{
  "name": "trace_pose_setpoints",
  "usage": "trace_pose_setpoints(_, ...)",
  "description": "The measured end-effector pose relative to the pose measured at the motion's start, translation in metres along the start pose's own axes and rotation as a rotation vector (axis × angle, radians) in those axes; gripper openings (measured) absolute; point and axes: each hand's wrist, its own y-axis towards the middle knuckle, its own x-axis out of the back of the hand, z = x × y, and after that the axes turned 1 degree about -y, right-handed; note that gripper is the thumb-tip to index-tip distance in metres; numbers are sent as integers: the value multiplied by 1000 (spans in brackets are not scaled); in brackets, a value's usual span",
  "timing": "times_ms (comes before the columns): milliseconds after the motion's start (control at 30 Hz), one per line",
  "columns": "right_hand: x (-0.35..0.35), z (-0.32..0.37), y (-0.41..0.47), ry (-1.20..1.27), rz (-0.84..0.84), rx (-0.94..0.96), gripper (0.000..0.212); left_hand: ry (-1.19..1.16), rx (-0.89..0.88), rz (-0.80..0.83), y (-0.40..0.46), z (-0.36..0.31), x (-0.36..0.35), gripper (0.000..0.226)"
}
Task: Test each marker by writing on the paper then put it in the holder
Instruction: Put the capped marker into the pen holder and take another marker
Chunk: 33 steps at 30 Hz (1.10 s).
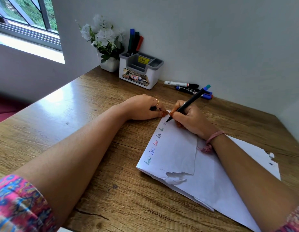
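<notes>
**Two hands at the paper, one marker in use**

One wooden desk (78, 131) filled the view, set into a corner of pale wall, with a window (26, 22) up and to the left of the holder (137, 76). The holder, white with a grey insert, stood at the desk's far edge against the wall, with a potted white flower (103, 42) touching its left side. Standing markers (135, 41) rose from its back left compartment. Loose markers (187, 87) lay just right of the holder along the wall.

Nearer than the holder lay the folded, torn paper (187, 156), bearing a row of coloured words along its left edge. The right hand (190, 119) pinched a black marker (185, 105) with a teal end, tip touching the paper's far corner. The left hand (145, 108) rested beside that corner, fingers curled round a small dark object (153, 108), probably a cap. Bare wood lay left of the paper.

The paper's near right part ran out of view.
</notes>
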Motion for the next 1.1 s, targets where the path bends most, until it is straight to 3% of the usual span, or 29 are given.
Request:
trace_pose_setpoints(667, 0, -2, 1, -14, -21, 1, 20, -3, 1, 13, -3, -4, 2, 27)
trace_pose_setpoints(833, 1, -2, 1, 0, -10, 4, 21, -109, 82, 5, -6, -4, 3, 45)
trace_pose_setpoints(967, 2, -3, 0, 163, -69, 5, 23, -380, 127, -23, -12, -2, 7, 27)
trace_pose_setpoints(1100, 5, -6, 3, 390, -120, 0, 14, -419, 135, -47, -12, 0, 10, 18)
